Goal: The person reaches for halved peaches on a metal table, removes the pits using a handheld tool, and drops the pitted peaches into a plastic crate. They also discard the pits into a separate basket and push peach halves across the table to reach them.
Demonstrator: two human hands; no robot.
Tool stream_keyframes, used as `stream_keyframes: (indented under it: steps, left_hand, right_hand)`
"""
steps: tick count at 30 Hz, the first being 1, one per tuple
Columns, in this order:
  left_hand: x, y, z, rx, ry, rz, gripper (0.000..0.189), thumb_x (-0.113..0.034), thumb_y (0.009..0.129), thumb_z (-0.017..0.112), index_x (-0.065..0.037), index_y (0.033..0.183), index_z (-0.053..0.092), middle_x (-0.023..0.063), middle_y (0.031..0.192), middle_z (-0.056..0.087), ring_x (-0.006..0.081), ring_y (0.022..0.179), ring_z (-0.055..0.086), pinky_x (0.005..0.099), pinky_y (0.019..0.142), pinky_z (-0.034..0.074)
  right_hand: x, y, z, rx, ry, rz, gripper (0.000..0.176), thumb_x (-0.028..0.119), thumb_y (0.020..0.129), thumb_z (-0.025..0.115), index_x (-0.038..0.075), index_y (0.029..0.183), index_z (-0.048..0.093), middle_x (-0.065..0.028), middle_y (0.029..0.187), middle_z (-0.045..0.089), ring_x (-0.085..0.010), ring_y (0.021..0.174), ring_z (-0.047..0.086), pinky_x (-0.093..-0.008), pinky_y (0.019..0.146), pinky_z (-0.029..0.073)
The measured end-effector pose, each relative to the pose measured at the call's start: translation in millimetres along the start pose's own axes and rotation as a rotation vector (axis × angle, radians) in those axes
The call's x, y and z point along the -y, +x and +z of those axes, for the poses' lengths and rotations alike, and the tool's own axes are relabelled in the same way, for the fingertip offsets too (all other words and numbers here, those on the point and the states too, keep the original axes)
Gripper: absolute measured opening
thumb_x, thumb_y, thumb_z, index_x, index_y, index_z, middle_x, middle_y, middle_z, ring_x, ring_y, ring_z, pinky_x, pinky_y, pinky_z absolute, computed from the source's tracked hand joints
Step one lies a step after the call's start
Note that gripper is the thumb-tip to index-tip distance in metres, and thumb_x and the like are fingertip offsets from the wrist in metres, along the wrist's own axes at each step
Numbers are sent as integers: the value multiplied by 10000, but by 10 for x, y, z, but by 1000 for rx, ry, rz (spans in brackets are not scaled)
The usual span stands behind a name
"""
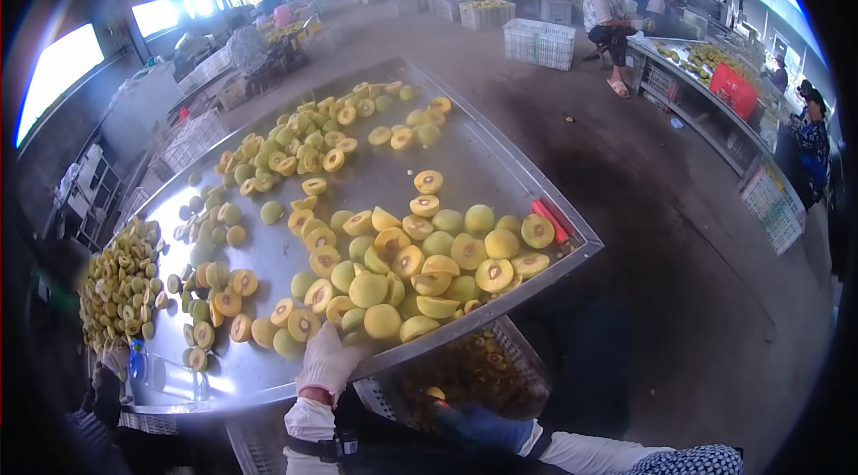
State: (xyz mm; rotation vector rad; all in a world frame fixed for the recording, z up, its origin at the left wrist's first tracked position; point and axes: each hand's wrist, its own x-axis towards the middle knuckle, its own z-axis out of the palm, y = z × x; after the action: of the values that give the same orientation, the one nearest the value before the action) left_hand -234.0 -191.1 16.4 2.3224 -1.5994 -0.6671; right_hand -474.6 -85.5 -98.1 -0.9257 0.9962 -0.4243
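Note:
My left hand [331, 361], in a white glove, is at the near edge of a metal table [500, 149], its fingertips right against the heap of halved yellow-green fruit [382, 321], partly hidden. Below the table edge, my right hand [487, 427], in a blue glove, is closed over a crate [518, 354] of dark scraps. A small yellow piece with a bit of red shows at its fingertips; I cannot tell what it is. Many halves in the heap show brown pits or hollows. A red-handled thing [550, 221] lies by the table's right corner.
More halves [308, 131] lie across the table's far side, and a big pile [121, 287] at its left end. Beside that pile is another person's gloved hand [114, 359]. White crates [539, 44] and a seated person [612, 19] at another table are farther off.

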Motion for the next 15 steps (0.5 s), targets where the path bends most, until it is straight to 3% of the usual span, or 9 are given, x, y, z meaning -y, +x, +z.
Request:
stream_keyframes:
  steps: [3,5,7,8,10,11,12,13,15]
  left_hand:
    - [-2,-190,-12,-197,-201,-36,620,-391,753,833,33,1159,633,281,1070,711,405,1017,698,434,869,548]
    - [-88,-518,-52,-280,-305,-17,549,-262,788,824,42,1200,625,222,1078,722,333,978,720,385,849,563]
    - [63,-739,194,-416,-880,117,382,-75,888,740,21,1242,634,122,1050,682,186,914,669,305,809,564]
    - [123,-853,272,-320,-895,69,510,-52,880,725,24,1363,576,108,1127,687,164,995,667,314,891,556]
    - [-36,-1113,401,-251,-1116,-18,386,-151,971,643,5,1320,593,95,1110,671,160,936,646,290,839,539]
    - [-162,-1258,394,-186,-1241,-104,357,-192,1004,605,-1,1306,597,81,1097,665,155,936,629,285,840,524]
    - [-204,-1325,485,-239,-1172,-32,361,-246,1032,563,-8,1302,593,67,1096,659,149,960,611,287,859,506]
    - [-182,-1325,584,-292,-1101,63,377,-300,1060,520,-16,1299,588,53,1095,652,144,984,592,289,878,488]
    - [7,-1251,850,-234,-1137,63,472,-404,1090,468,-24,1353,565,63,1196,634,142,1096,563,303,982,452]
  right_hand:
    - [-137,135,14,62,110,-238,450,487,1077,484,71,1003,640,54,672,466,-69,576,450,-213,543,384]
    - [287,-110,1,165,181,-139,477,509,1074,476,65,995,631,44,640,461,-72,536,434,-218,520,379]
    - [688,-259,-46,259,250,-34,504,531,1070,467,59,986,623,34,609,456,-75,495,418,-223,497,373]
    - [796,-295,-56,378,280,8,514,536,1069,466,54,975,617,30,599,451,-76,481,415,-229,480,364]
    - [1031,-352,-46,586,260,66,549,567,1057,470,44,970,612,33,591,429,-67,471,404,-239,456,348]
    - [1178,-430,110,393,154,86,500,558,1057,481,83,956,600,39,605,411,-62,471,394,-235,448,334]
    - [742,-168,147,348,252,-109,415,517,1069,488,134,937,577,47,614,406,-58,469,391,-227,435,315]
    - [772,-164,168,195,130,-49,348,469,1086,479,167,931,554,59,634,398,-57,477,402,-221,428,314]
    - [752,-186,28,321,293,33,370,405,1084,514,58,986,595,29,710,503,-60,604,486,-244,566,424]
